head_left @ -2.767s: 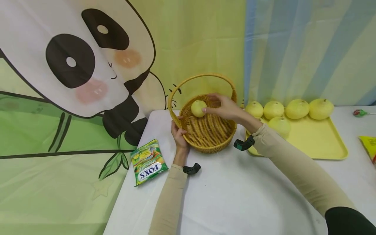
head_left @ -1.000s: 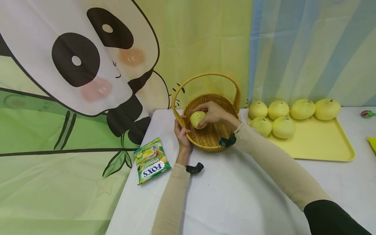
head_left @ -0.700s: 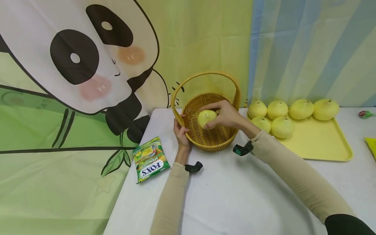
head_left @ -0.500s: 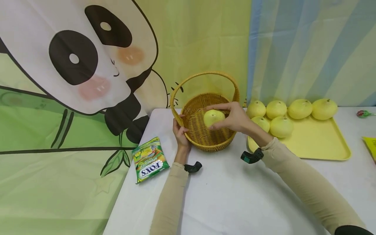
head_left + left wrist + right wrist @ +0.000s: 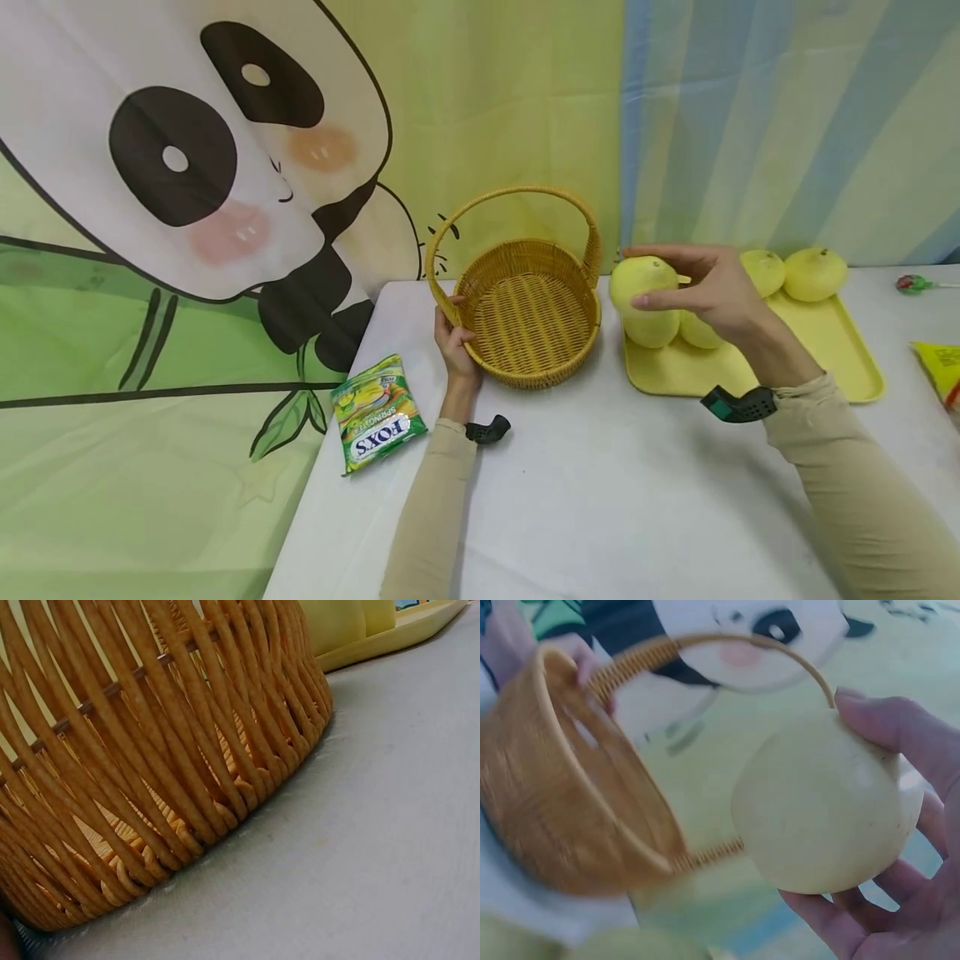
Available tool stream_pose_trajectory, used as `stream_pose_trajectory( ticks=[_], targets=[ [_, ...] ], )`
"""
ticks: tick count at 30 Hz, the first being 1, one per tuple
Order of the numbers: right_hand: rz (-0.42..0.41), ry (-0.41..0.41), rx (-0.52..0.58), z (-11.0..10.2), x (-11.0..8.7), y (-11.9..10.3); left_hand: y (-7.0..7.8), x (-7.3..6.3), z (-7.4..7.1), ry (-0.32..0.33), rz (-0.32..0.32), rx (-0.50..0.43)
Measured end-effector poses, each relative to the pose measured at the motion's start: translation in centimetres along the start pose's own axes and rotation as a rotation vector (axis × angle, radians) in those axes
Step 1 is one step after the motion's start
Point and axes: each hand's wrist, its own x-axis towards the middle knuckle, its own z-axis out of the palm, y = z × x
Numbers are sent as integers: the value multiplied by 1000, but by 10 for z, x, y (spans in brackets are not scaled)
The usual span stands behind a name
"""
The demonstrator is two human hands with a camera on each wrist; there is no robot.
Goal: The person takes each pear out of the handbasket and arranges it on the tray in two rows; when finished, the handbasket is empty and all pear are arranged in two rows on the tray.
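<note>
My right hand (image 5: 720,292) holds a pale yellow pomelo (image 5: 637,279) between thumb and fingers, above the left end of the yellow tray (image 5: 862,367). In the right wrist view the thumb lies on one side of this pomelo (image 5: 817,810) and the fingers on the other. My left hand (image 5: 455,346) grips the wicker basket (image 5: 540,377) at its left rim, by the foot of the handle. Close up in the left wrist view, the woven wall of the basket (image 5: 165,750) stands on the white table. Several pomelos (image 5: 816,273) sit on the tray, some hidden behind my right hand.
A green bag of Fox's candy (image 5: 378,417) lies left of my left wrist. At the right are a lollipop (image 5: 913,284) and a yellow packet (image 5: 937,367), cut off by the view's edge. A printed curtain (image 5: 525,108) hangs right behind the table.
My right hand has taken the pomelo out of the basket and moved right with it to over the tray. My left hand has stayed on the basket, which stands in place.
</note>
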Motion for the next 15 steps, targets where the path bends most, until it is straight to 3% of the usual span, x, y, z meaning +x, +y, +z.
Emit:
stream_pose_trajectory(
  ticks=[5,8,11,15],
  targets=[
    [-30,55,125,-44,-17,5,1,0,-1,-6,2,-1],
    [-21,87,136,-67,-30,8,1,0,-2,-15,0,-2],
    [0,122,77,-87,-42,13,0,0,-2,-22,1,1],
    [79,182,-167,-109,-58,23,-1,1,-2,-27,3,9]
  ],
)
